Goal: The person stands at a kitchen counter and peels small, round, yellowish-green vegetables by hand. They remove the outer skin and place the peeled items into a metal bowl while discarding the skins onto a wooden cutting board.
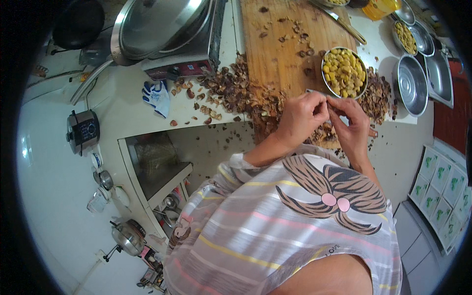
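Observation:
My left hand (pixel 304 112) and my right hand (pixel 349 115) meet fingertip to fingertip over the near end of a wooden board (pixel 273 70). Their thumbs and fingers are pinched together; anything between them is too small or hidden to make out. Just beyond my fingers stands a round metal bowl (pixel 365 85) heaped with yellow peeled nuts (pixel 344 72) that look like chestnuts. Brown shell pieces (pixel 266 105) lie thickly around my hands. Partly hidden below my hands is a knife, whose wooden handle (pixel 373 132) sticks out at the right.
A gas stove (pixel 180 70) carries a large lidded pan (pixel 158 27) at the left. Near it lies a blue-and-white work glove (pixel 156 97). Another knife (pixel 348 27) rests at the board's far right. Metal bowls (pixel 412 86) and a sink (pixel 439 79) are further right.

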Demonstrator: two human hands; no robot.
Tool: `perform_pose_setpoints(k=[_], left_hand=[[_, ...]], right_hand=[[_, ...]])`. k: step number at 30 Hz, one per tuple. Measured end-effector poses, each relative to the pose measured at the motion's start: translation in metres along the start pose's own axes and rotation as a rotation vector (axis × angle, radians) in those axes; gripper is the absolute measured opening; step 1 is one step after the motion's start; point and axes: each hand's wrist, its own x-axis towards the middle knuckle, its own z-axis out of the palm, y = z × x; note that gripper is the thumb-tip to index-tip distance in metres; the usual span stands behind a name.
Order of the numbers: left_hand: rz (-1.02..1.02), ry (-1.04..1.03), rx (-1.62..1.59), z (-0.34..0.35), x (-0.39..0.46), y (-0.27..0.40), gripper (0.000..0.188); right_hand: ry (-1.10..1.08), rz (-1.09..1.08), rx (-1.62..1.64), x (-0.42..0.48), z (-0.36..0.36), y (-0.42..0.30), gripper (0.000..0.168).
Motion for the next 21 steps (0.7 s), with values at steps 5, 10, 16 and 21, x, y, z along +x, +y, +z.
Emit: perform_pose_setpoints(k=[5,10,16,21], left_hand=[[-0.268,-0.061,-0.272,0.000,-0.002,0.001,0.004],[-0.445,-0.193,-0.569,-0.007,0.001,-0.003,0.010],[-0.608,-0.309,-0.989,-0.016,0.009,-0.005,0.013],[-0.687,-0.256,-1.165,-0.007,-0.002,-0.002,0.018]], right_hand=[[-0.011,0.195,0.325,-0.006,0.000,0.011,0.023],[-0.054,0.433,0.656,-0.005,-0.006,0.003,0.027],[-0.096,0.586,1.120,-0.010,-0.011,0.020,0.026],[-0.073,0.623,1.180,-0.011,-0.010,0.024,0.024]])
